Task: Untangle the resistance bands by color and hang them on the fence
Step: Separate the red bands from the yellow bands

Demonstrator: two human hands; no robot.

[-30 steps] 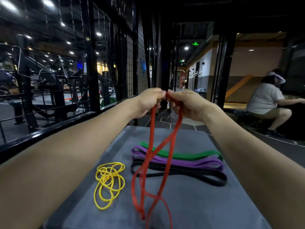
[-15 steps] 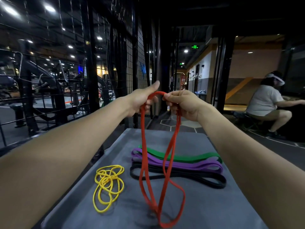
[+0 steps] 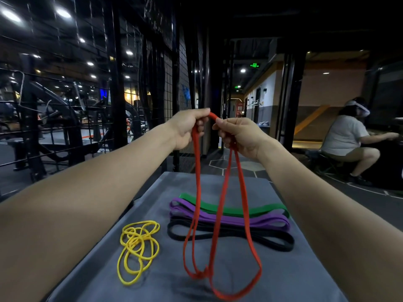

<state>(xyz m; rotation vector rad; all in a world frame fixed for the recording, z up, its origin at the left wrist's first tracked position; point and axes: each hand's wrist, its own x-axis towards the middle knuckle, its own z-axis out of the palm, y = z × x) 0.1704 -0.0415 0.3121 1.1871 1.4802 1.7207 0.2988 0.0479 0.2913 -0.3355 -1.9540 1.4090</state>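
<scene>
Head view: left hand (image 3: 188,127) and right hand (image 3: 241,136) are both pinching the top of the long red rubber resistance band (image 3: 197,182), its loops dangling onto the grey padded mat (image 3: 283,277); on that mat the yellow tangled thin band (image 3: 137,249), flat black band (image 3: 270,241), purple band (image 3: 261,222) and green band (image 3: 250,210) are lying unhung, the black wire-mesh fence (image 3: 135,101) left of the mat is apparently carrying none, and the green ceiling sign (image 3: 254,65) beyond is reading illegibly.

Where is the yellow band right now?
In the head view, the yellow band lies in a tangled heap on the left side of the grey mat, left of the hanging red band and the black band.
</scene>
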